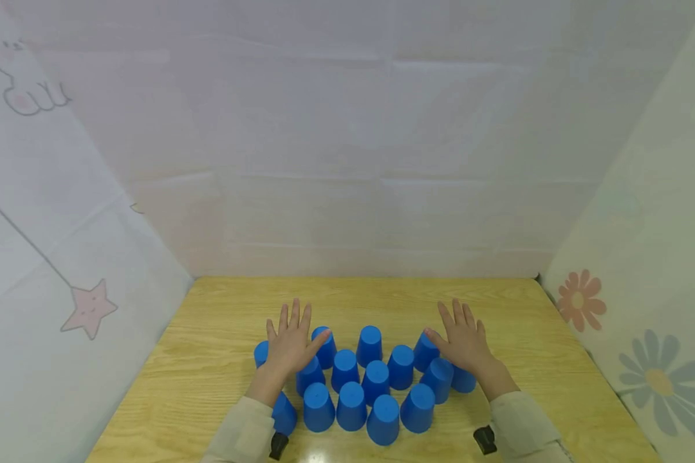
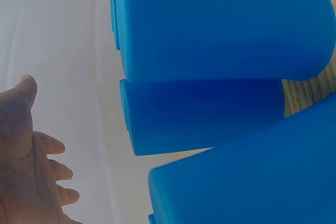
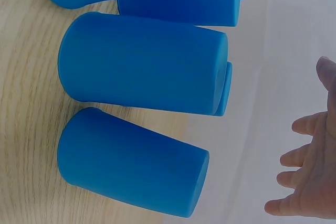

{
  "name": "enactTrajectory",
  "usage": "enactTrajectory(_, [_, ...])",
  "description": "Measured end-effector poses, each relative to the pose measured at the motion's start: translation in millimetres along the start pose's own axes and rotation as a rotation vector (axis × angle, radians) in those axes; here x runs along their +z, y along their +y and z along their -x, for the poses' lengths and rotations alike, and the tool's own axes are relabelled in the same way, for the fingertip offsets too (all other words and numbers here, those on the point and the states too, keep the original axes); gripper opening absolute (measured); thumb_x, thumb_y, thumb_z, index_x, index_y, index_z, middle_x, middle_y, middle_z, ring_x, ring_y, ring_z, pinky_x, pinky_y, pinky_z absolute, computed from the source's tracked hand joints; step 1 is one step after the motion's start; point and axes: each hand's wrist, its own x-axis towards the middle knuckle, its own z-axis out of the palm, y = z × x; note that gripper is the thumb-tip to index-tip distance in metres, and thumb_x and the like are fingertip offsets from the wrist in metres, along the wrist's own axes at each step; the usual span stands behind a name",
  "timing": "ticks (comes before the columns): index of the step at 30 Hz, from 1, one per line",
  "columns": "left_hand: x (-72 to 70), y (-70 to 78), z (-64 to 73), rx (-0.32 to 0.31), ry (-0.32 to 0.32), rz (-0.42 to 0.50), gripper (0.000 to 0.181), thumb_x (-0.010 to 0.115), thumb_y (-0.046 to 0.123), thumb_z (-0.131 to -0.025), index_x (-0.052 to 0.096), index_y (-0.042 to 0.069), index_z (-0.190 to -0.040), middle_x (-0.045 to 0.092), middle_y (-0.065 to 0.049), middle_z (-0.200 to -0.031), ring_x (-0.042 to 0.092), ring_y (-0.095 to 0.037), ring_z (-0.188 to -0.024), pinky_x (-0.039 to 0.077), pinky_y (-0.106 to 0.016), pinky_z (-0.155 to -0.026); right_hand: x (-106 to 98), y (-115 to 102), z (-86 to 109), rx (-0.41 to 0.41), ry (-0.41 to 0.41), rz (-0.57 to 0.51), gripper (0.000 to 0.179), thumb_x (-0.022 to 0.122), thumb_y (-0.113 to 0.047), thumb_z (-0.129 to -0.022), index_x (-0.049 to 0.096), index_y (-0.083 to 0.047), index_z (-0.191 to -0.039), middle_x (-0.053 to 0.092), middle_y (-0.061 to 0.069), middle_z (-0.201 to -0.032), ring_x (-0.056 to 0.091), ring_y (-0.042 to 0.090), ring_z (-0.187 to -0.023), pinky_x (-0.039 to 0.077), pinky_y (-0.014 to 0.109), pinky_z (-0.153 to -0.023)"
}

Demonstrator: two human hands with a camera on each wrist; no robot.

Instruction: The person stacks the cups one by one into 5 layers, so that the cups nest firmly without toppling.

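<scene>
Several blue cups (image 1: pixel 376 382) stand upside down in loose rows on the wooden table (image 1: pixel 231 321). Over the left end of the group is my left hand (image 1: pixel 289 347), fingers spread and straight, partly hiding the cups beneath it. At the right end my right hand (image 1: pixel 466 344) is held the same way, covering part of the cups there. Neither hand holds anything. In the left wrist view, cups (image 2: pixel 210 24) lie to the side of the palm, apart from it. The right wrist view likewise shows a gap between the fingers and a nearby cup (image 3: pixel 142 64).
A pale cloth wall (image 1: pixel 370 161) rises behind the table. Side walls carry printed figures, a pink star (image 1: pixel 89 308) on the left and a blue flower (image 1: pixel 660 382) on the right. Black wrist-camera parts (image 1: pixel 485 440) show beside the sleeves.
</scene>
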Motion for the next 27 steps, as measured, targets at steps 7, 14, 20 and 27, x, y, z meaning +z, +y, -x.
enactTrajectory(7, [-2.0,0.0,0.5,-0.006,-0.004,0.002,0.075,0.035,0.056,-0.084,0.016,0.007,-0.138,0.005,-0.017,-0.141,-0.004,-0.035,-0.126,0.000,-0.061,-0.093,-3,0,0.2,0.003,0.000,0.009,0.070,0.041,-0.048,-0.086,0.025,-0.001,-0.135,0.012,0.027,-0.137,0.006,0.043,-0.123,0.009,0.066,-0.088])
enactTrajectory(14, [-6.3,-3.4,-2.0,-0.004,-0.017,-0.004,0.077,0.033,0.057,-0.084,0.013,0.007,-0.138,0.003,-0.018,-0.141,-0.006,-0.035,-0.126,-0.004,-0.061,-0.092,-11,1,-3.5,-0.015,0.003,0.014,0.071,0.040,-0.049,-0.086,0.023,-0.001,-0.135,0.010,0.027,-0.137,0.006,0.044,-0.122,0.009,0.066,-0.087])
enactTrajectory(20, [-14.0,-7.1,-4.6,0.013,0.010,-0.016,0.077,0.034,0.058,-0.084,0.014,0.007,-0.138,0.003,-0.017,-0.141,-0.006,-0.035,-0.126,-0.003,-0.061,-0.093,-20,6,-6.9,-0.026,0.004,0.040,0.073,0.041,-0.051,-0.085,0.023,-0.001,-0.135,0.010,0.028,-0.136,0.006,0.046,-0.122,0.011,0.067,-0.086])
enactTrajectory(27, [-19.1,-16.8,-0.4,0.004,0.035,0.021,0.079,0.041,0.056,-0.082,0.014,0.006,-0.138,0.004,-0.019,-0.141,-0.004,-0.036,-0.126,-0.003,-0.061,-0.092,-31,14,-4.4,-0.064,-0.001,0.081,0.071,0.046,-0.048,-0.084,0.026,0.000,-0.133,0.018,0.032,-0.133,0.013,0.049,-0.119,0.018,0.066,-0.085])
